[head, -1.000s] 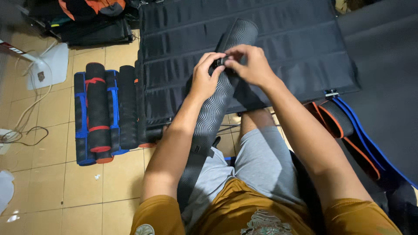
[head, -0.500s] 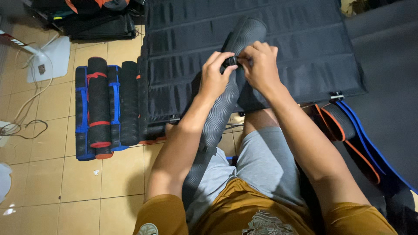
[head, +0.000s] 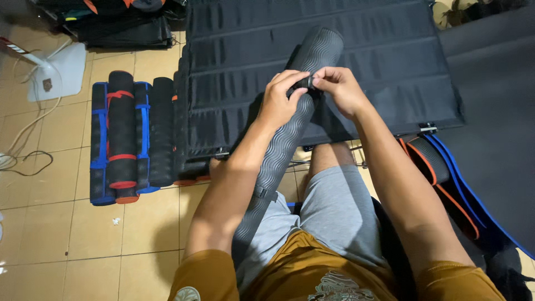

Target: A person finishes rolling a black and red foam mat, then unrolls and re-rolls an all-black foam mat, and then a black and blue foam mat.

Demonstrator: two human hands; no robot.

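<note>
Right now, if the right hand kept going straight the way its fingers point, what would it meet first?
The right hand points left at the black strap on the rolled mat; just beyond are the left hand fingertips, probably touching already.

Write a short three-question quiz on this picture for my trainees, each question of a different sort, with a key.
1. True or false: both hands meet at a strap around the rolled dark grey mat.
2. The finished rolls lie on the floor on which side of the person? A. left B. right C. behind
3. What does the near end of the rolled mat rest on?

Key
1. True: the left hand and right hand pinch the black strap between them.
2. A
3. The person's lap, on the grey shorts.
</note>
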